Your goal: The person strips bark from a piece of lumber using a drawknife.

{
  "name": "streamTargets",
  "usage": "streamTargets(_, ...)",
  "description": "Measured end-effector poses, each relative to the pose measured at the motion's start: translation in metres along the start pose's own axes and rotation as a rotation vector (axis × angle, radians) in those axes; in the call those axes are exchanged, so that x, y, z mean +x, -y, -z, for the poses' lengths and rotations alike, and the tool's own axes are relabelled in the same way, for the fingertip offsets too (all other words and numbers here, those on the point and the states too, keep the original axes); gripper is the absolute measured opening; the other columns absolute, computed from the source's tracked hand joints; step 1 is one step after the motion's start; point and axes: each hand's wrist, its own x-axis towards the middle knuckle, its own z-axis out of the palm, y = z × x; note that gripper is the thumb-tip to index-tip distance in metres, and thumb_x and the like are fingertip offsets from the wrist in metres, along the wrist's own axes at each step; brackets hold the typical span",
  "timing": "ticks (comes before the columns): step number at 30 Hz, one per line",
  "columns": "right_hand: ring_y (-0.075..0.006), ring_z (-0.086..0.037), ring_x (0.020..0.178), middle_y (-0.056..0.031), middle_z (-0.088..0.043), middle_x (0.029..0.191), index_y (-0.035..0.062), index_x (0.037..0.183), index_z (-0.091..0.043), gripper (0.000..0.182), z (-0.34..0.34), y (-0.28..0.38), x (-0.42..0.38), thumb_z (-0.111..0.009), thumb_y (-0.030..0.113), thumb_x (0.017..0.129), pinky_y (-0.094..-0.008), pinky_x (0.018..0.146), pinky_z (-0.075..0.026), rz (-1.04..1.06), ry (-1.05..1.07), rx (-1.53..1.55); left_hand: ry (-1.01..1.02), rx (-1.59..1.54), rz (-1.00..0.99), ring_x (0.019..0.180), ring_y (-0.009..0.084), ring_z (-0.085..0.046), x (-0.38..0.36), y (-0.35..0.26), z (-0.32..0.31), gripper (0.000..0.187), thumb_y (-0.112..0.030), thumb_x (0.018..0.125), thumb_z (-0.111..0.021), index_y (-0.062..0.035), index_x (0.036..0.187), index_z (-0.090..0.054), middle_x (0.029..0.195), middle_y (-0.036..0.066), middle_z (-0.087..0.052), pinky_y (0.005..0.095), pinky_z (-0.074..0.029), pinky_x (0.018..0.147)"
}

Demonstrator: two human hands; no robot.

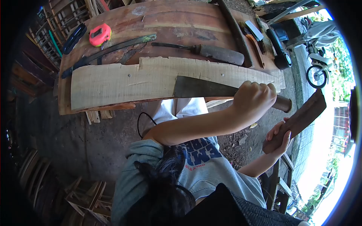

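Observation:
My left hand point(255, 94) is wrapped round the handle of a wide chisel point(201, 86), reaching across my body. Its broad grey blade lies over a pale wooden board point(113, 81) with a jagged far edge and two nail heads. Out to the right, below the table's level in view, my right hand point(279, 137) grips a dark wooden block point(301, 118) by its lower end. The block is tilted up to the right, apart from the chisel. Behind the board lies a narrow chisel point(218, 52) with a worn wooden handle.
The wooden table point(181, 19) also bears a pink tape measure point(100, 34), a black elongated object point(74, 39), a long dark strip point(113, 49), a long bar point(237, 34) and a black device point(279, 49). A motorbike point(318, 73) stands outside.

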Motion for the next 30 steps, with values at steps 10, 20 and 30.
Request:
streamTargets(10, -0.0143, -0.044, 0.046, -0.0089, -0.045, 0.069, -0.0062, 0.113, -0.035, 0.053, -0.004, -0.001, -0.008, -0.051, 0.034, 0.083, -0.0238, 0.041, -0.037, 0.003, 0.166, -0.253, -0.015, 0.009, -0.024, 0.039, 0.0125, -0.053, -0.001, 0.004, -0.001, 0.018, -0.011, 0.061, -0.064, -0.0083, 0.058, -0.046, 0.045, 0.002, -0.048, 0.0252, -0.038, 0.033)
streamTargets(20, -0.0138, -0.044, 0.046, -0.0088, -0.044, 0.066, -0.0063, 0.112, -0.036, 0.057, -0.016, -0.002, -0.011, -0.053, 0.038, 0.081, -0.0232, 0.04, -0.036, -0.045, 0.127, -0.22, -0.079, 0.031, -0.023, 0.041, 0.0133, -0.055, 0.0, 0.007, -0.001, 0.017, -0.012, 0.059, -0.064, -0.0078, 0.056, -0.048, 0.044, 0.002, -0.047, 0.0259, -0.039, 0.035)
streamTargets(30, -0.0146, -0.046, 0.047, -0.0104, -0.045, 0.068, -0.0062, 0.112, -0.035, 0.055, -0.018, -0.008, -0.007, -0.052, 0.037, 0.082, -0.0239, 0.041, -0.038, -0.04, 0.075, -0.183, -0.011, 0.028, 0.007, 0.041, 0.0141, -0.055, -0.001, 0.011, 0.005, 0.016, -0.012, 0.058, -0.064, -0.0074, 0.057, -0.049, 0.044, 0.003, -0.048, 0.0267, -0.04, 0.036)
